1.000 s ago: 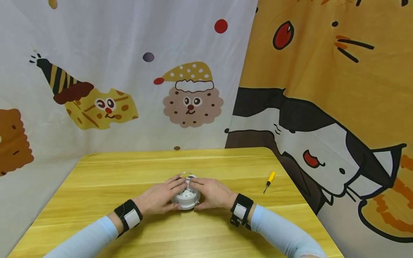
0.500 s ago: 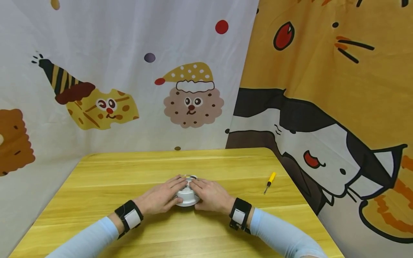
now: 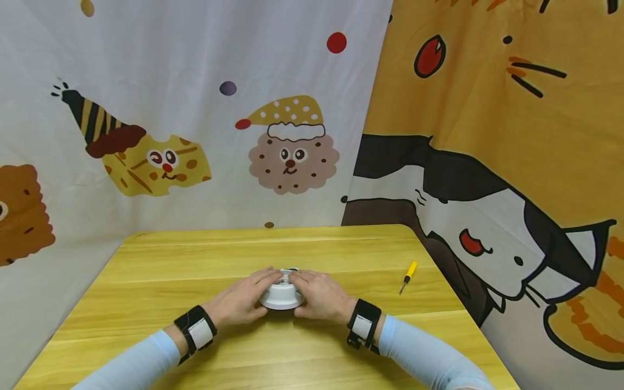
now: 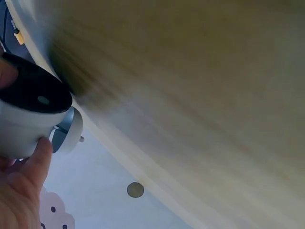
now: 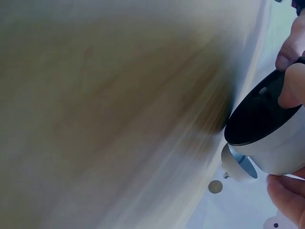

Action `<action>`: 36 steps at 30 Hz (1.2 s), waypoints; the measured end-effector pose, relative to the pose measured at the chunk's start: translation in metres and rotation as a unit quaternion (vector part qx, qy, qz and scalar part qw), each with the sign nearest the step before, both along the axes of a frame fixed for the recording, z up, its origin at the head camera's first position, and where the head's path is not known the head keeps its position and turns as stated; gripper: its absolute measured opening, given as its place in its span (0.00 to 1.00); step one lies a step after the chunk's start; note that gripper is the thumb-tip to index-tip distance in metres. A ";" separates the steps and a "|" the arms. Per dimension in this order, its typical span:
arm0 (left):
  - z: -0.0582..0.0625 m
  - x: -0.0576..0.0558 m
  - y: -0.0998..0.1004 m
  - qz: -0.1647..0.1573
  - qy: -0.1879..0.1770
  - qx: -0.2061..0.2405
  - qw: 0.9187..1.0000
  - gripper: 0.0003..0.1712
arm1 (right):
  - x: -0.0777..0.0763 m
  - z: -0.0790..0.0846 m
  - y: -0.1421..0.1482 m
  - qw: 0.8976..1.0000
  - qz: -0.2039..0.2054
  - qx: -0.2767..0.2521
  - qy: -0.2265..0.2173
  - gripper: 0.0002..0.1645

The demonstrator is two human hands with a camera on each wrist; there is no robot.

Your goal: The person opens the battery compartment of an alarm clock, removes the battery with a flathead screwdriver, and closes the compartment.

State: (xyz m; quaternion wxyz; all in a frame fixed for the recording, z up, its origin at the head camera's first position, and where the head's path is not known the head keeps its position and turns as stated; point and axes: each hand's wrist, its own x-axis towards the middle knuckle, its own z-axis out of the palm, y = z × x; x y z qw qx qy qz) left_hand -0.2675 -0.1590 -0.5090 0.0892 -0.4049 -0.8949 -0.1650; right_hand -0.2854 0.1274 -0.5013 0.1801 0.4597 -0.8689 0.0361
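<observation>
Both hands hold a small white alarm clock (image 3: pixel 281 299) in the middle of the table, one at each side. In the head view its white side faces me, and the fingers hide much of its top. My left hand (image 3: pixel 239 298) grips the left side, with a finger under the white body in the left wrist view. My right hand (image 3: pixel 323 295) grips the right side. The right wrist view shows the clock's black back (image 5: pixel 255 117) with a thumb (image 5: pixel 294 88) against it. A white bell (image 5: pixel 238 167) sticks out beside the body.
A screwdriver (image 3: pixel 408 277) with a yellow and black handle lies on the right of the wooden table (image 3: pixel 195 254). Behind stands a cartoon-printed curtain (image 3: pixel 185 65). Black bands (image 3: pixel 195 331) circle both wrists.
The clock has tipped in the hands: its numbered dial faced me a second ago, and now its white side does. The left thumb has shifted slightly leftward. The screwdriver stays put.
</observation>
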 end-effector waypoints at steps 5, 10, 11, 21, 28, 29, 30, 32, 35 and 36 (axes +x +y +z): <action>-0.004 0.000 -0.001 0.002 0.030 0.038 0.999 0.47 | 0.000 -0.001 -0.001 0.998 0.008 -0.046 -0.036 0.48; -0.007 0.000 -0.001 0.003 0.044 0.051 0.998 0.45 | 0.000 -0.003 0.000 0.997 0.017 -0.064 -0.045 0.48; -0.007 0.000 -0.001 0.002 0.046 0.052 0.998 0.45 | -0.001 -0.003 0.000 0.996 0.018 -0.068 -0.049 0.48; -0.003 -0.001 0.001 0.004 0.045 0.075 0.996 0.40 | -0.005 -0.003 0.001 0.992 0.031 -0.102 -0.067 0.43; 0.000 -0.001 0.002 -0.003 0.050 0.096 0.994 0.41 | -0.005 0.000 0.002 0.992 0.043 -0.108 -0.053 0.44; 0.000 -0.001 0.002 -0.002 0.050 0.097 0.994 0.41 | -0.005 0.001 0.003 0.991 0.045 -0.111 -0.055 0.44; 0.000 -0.001 0.002 -0.001 0.049 0.099 0.994 0.42 | -0.004 0.001 0.003 0.991 0.047 -0.112 -0.056 0.44; 0.001 0.000 0.002 0.000 0.046 0.104 0.994 0.43 | -0.004 0.002 0.004 0.990 0.049 -0.115 -0.062 0.45; 0.002 0.000 0.003 0.004 0.042 0.113 0.993 0.44 | -0.004 0.004 0.005 0.988 0.051 -0.125 -0.072 0.46; 0.003 0.000 0.004 0.004 0.040 0.117 0.992 0.44 | -0.005 0.005 0.005 0.988 0.052 -0.129 -0.074 0.46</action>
